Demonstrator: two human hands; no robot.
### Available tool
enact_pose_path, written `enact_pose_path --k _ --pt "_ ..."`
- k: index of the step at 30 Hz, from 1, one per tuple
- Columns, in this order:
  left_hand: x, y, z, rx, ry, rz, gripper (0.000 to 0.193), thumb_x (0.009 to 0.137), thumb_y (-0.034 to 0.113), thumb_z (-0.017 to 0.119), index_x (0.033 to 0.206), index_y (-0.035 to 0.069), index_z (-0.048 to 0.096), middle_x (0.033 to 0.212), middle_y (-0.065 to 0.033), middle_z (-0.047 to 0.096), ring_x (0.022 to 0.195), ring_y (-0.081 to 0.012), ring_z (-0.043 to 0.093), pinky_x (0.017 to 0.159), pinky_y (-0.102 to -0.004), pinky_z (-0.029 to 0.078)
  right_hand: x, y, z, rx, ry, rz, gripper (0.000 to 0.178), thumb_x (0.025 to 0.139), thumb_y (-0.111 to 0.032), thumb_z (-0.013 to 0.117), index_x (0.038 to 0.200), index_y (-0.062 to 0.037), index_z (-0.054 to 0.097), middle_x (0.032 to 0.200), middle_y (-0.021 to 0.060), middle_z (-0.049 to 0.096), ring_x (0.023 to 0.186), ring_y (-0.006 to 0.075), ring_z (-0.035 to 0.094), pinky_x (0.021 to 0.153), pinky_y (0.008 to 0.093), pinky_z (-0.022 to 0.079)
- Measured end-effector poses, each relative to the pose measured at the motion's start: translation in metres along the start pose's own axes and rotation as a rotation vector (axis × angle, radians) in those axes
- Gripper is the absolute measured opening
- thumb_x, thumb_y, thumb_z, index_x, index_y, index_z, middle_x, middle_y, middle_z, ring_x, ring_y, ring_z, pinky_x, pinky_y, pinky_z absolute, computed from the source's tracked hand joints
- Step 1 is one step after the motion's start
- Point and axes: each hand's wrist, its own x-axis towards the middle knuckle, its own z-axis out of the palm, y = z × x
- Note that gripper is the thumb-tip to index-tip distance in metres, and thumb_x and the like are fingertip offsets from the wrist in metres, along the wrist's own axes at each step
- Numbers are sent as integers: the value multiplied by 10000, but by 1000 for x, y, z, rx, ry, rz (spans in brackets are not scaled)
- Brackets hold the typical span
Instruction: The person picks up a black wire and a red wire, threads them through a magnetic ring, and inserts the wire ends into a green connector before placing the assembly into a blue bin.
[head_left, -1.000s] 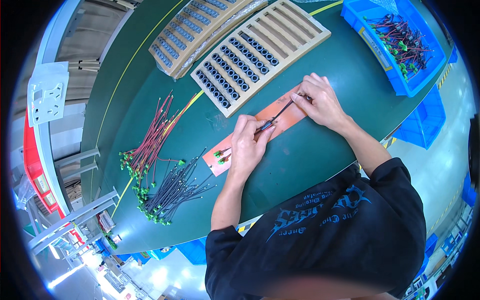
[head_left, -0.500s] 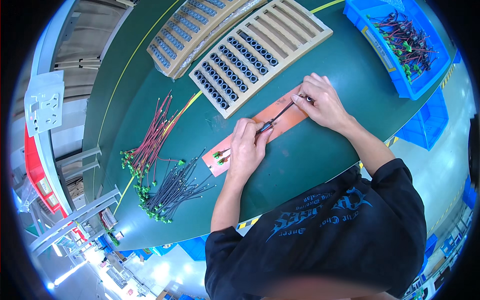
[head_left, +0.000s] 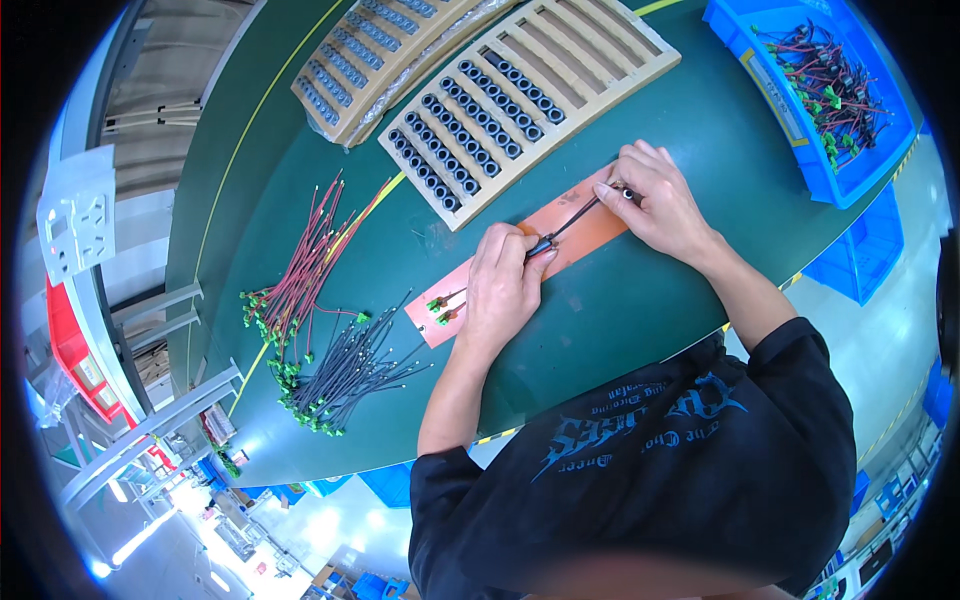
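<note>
My left hand (head_left: 503,284) pinches a black cylindrical connector (head_left: 541,245) over a long orange board (head_left: 590,242). From it a dark cable (head_left: 576,216) runs up to the right. My right hand (head_left: 664,206) is closed on the far end of this cable, where a small black round part (head_left: 628,194) shows at the fingers. Green plugs (head_left: 440,309) on short leads lie on the board's left end. Their leads pass under my left hand, so I cannot see where they end.
Left lie red wires (head_left: 310,245) and black wires (head_left: 362,372) with green plugs. Beyond the board is a wooden rack (head_left: 455,215) with rows of black round parts; another rack (head_left: 345,133) holds grey parts. A blue bin (head_left: 822,185) of wired assemblies stands far right on the green table (head_left: 640,310).
The whole view has shifted slightly. Both hands keep their holds, and the connector between my left fingers sits a little more level, with the cable stretched between the hands.
</note>
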Motion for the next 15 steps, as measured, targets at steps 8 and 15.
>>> enact_pose_path --k 8,15 --pt "-20 6 -27 92 44 5 252 820 109 788 988 12 626 962 -128 586 866 -318 576 753 -424 450 2 -24 6 2 -28 -10 288 931 -189 713 766 -43 526 746 54 465 746 230 447 686 379 317" --pt "-63 -6 -58 137 77 -72 317 782 122 830 1027 24 655 1009 -110 594 943 -275 572 823 -378 451 21 -82 11 -76 24 -127 245 851 -266 775 866 -52 656 827 66 565 858 258 540 823 385 420"
